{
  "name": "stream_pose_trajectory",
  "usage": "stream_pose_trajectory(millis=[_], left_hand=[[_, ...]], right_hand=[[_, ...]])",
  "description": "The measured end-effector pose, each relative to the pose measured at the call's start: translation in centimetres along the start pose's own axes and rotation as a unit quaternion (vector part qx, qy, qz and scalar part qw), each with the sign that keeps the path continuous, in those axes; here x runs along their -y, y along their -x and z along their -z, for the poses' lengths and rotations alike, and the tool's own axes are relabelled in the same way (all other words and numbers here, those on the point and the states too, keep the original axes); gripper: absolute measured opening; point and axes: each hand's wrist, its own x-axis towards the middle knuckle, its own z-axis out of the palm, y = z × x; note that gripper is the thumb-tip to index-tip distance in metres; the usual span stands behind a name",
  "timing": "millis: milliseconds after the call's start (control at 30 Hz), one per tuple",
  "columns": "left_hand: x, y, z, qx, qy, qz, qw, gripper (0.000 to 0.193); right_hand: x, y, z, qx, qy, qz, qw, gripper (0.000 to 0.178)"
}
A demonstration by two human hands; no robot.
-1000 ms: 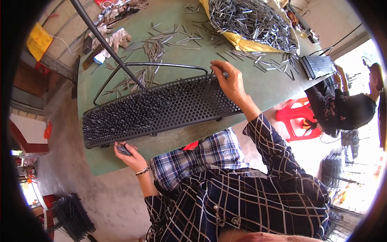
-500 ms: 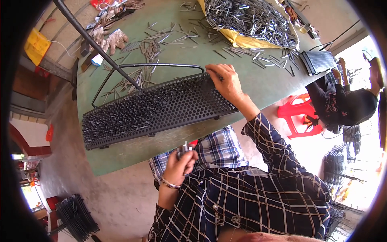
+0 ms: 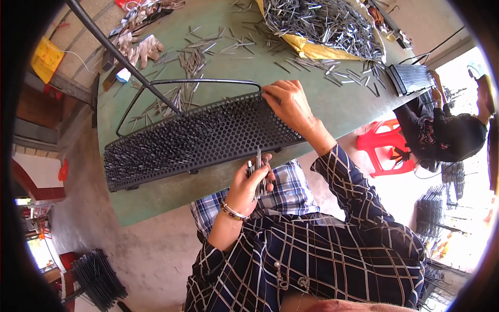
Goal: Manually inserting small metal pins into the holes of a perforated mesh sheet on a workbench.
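Observation:
A long black perforated rack (image 3: 244, 132) lies tilted across the near edge of the green table. Dark slim metal strips (image 3: 150, 143) stand packed in its holes from the left end to past the middle, while bare holes show toward the right. My left hand (image 3: 247, 184) is closed round a small bundle of shiny metal strips (image 3: 259, 171), just below the rack's near edge. At the rack's far right corner is my right hand (image 3: 291, 104), its fingertips pinched together at the top edge. Whatever lies between those fingertips is hidden.
Loose metal strips (image 3: 192, 65) are scattered over the table (image 3: 223, 67). A yellow-edged sack (image 3: 322, 50) heaped with strips stands at the far side. Work gloves (image 3: 148, 49) lie far left. A black rod (image 3: 117, 49) crosses above the rack. Another person (image 3: 447, 132) works at right, near a red stool (image 3: 382, 148).
My left hand has risen and moved right toward the rack with its bundle of strips. My right hand has shifted slightly left along the far corner, and the rack has moved very slightly.

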Motion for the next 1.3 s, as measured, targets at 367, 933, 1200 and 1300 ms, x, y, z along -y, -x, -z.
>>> stream_pose_trajectory(millis=[367, 933, 1200, 1300], left_hand=[[-1.4, -1.4, -0.9, 0.009, -0.041, -0.086, 0.995, 0.031], [-0.8, -1.5, -1.2, 0.008, -0.020, -0.031, 0.999, 0.029], [0.1, -1.8, -0.6, -0.027, 0.008, 0.008, 1.000, 0.027], [0.1, -1.8, -0.7, -0.053, 0.011, 0.014, 0.998, 0.029]], right_hand=[[4.1, 1.4, 2.8, 0.258, -0.363, -0.212, 0.870, 0.025], [1.3, -1.0, 3.0, 0.018, -0.266, -0.252, 0.930, 0.023], [0.0, -0.8, 0.4, -0.039, -0.167, -0.130, 0.976, 0.017], [0.0, -0.7, 0.4, -0.044, -0.142, -0.099, 0.984, 0.014]])
